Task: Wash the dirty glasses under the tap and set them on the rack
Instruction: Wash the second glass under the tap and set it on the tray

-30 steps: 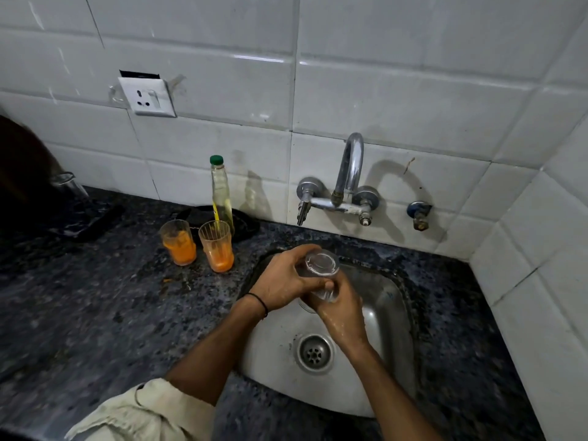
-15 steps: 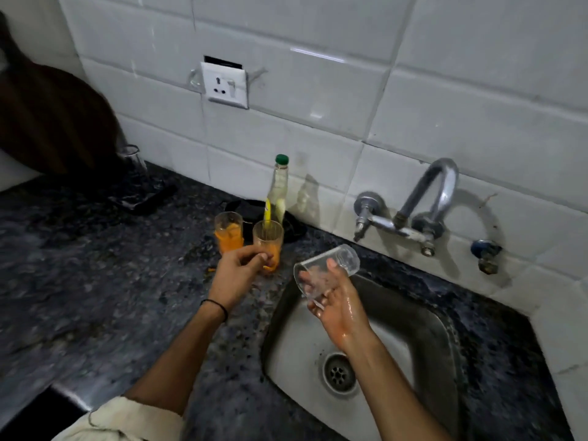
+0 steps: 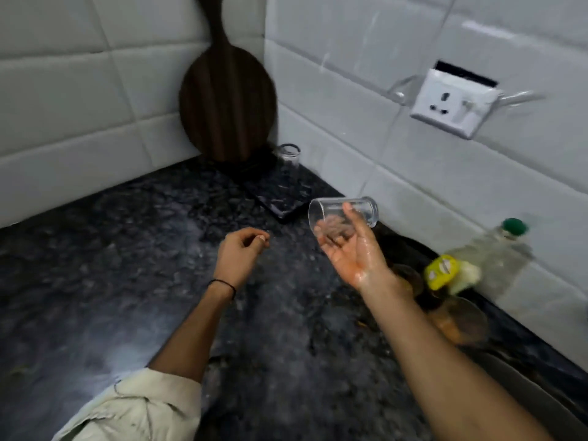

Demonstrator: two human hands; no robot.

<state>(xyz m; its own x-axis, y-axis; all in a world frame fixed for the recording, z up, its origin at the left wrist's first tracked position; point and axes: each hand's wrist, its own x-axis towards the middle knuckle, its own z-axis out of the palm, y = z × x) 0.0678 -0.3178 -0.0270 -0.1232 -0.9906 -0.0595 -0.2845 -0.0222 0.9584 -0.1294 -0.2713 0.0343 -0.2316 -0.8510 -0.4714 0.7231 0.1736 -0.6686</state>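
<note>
My wet right hand (image 3: 353, 253) holds a clear, clean glass (image 3: 343, 213) tipped on its side, mouth to the left, over the dark counter. Just beyond it lies a dark flat rack tray (image 3: 283, 198) in the corner, with one clear glass (image 3: 288, 157) standing upside down on it. My left hand (image 3: 240, 251) hovers over the counter to the left, fingers loosely curled, holding nothing. Two dirty glasses with orange residue (image 3: 458, 319) stand blurred behind my right forearm.
A round dark wooden board (image 3: 226, 103) leans in the tiled corner behind the rack. A green-capped bottle (image 3: 486, 253) stands by the wall at right, under a white socket (image 3: 455, 103). The sink rim (image 3: 525, 386) shows at lower right.
The view has swung left from the sink to the corner. My right hand carried the washed glass left toward the rack. My left hand let go of the glass and moved over the counter.
</note>
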